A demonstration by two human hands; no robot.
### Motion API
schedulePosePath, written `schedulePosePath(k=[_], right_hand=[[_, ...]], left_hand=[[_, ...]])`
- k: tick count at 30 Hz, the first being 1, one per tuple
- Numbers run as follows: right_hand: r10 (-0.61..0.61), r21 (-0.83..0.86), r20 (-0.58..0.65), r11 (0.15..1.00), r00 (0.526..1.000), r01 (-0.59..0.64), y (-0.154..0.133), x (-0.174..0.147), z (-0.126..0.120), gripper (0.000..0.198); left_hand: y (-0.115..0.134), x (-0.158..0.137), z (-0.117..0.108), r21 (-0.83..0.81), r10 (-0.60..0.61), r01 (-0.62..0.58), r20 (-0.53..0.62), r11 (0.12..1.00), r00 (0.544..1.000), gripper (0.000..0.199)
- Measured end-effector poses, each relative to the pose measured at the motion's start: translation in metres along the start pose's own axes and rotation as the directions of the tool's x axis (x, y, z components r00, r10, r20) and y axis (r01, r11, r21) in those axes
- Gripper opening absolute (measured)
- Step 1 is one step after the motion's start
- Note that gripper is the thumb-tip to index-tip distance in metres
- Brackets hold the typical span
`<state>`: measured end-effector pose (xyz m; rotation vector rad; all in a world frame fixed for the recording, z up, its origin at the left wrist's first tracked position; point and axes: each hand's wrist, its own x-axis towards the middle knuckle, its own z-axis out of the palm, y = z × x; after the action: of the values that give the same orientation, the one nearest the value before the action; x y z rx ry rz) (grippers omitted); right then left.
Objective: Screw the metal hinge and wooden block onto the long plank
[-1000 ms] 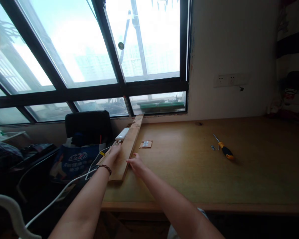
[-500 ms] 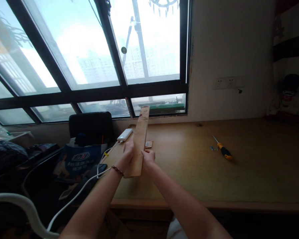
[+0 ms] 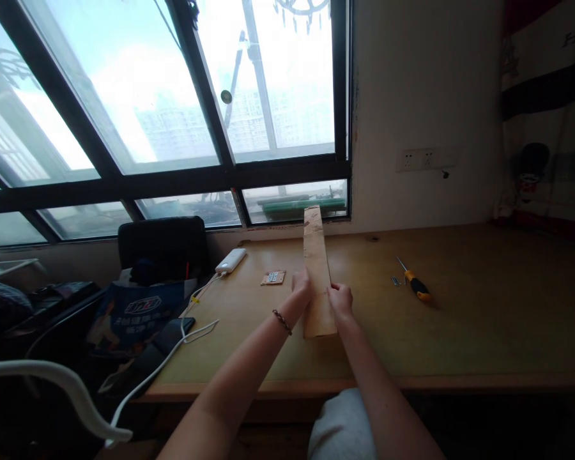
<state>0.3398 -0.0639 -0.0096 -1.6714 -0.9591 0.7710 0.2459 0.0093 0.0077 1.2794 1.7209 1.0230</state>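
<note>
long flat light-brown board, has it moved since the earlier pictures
Yes, to the right: the long flat light-brown board now appears nearer the white rectangular wall socket, and it has passed from left to right of the small flat reddish-brown piece.

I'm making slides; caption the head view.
Left hand and right hand hold a wooden board, left of a screwdriver.

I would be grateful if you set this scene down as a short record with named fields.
Left hand: grips the left edge of the wooden board; point on hand
Right hand: grips the board's right edge
Left wrist: braided bracelet
Left of board: small flat piece with pale parts on it, exact kind unclear; farther left, a white power bank with a cable attached
Right of board: yellow-and-black screwdriver, beside small screws
Surface: wooden table
</note>
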Motion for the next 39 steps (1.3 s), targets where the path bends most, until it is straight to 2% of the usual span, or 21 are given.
schedulePosePath(k=[5,10,17,25,29,34,37,39], right_hand=[[0.001,-0.088,-0.051,0.996,0.999,-0.005,0.013,0.009,-0.025,0.03],[0.0,-0.152,-0.083,0.988,0.997,-0.012,0.023,0.009,-0.038,0.031],[-0.024,-0.302,-0.125,0.953,0.992,-0.015,0.036,0.008,-0.04,0.03],[-0.079,-0.41,-0.127,0.912,0.989,0.021,0.037,0.013,-0.042,0.032],[-0.101,-0.498,-0.133,0.867,0.986,0.021,0.037,0.016,-0.043,0.031],[-0.158,-0.562,-0.082,0.822,0.984,0.085,0.041,0.021,-0.049,0.032],[-0.265,-0.613,-0.078,0.773,0.961,0.164,0.037,0.033,-0.06,0.038],[-0.375,-0.607,-0.078,0.753,0.924,0.255,0.033,0.045,-0.069,0.041]], left_hand=[[0.0,-0.012,0.033,0.025,-0.06,0.06,0.024,0.998,0.998,0.052],[-0.005,-0.017,0.052,0.066,-0.087,0.085,0.031,0.994,0.996,0.051],[-0.004,-0.022,0.06,0.102,-0.074,0.07,0.032,0.992,0.997,0.046],[-0.001,-0.021,0.065,0.096,-0.043,0.035,0.073,0.995,0.996,0.042],[0.0,-0.022,0.062,0.074,-0.007,-0.002,0.118,0.997,0.993,0.039],[-0.007,-0.017,0.045,0.075,0.125,-0.148,0.247,0.986,0.961,0.04],[-0.022,-0.003,0.021,0.299,0.248,-0.285,0.154,0.911,0.956,0.04],[-0.035,0.012,-0.002,0.488,0.414,-0.381,0.043,0.785,0.909,0.038]])
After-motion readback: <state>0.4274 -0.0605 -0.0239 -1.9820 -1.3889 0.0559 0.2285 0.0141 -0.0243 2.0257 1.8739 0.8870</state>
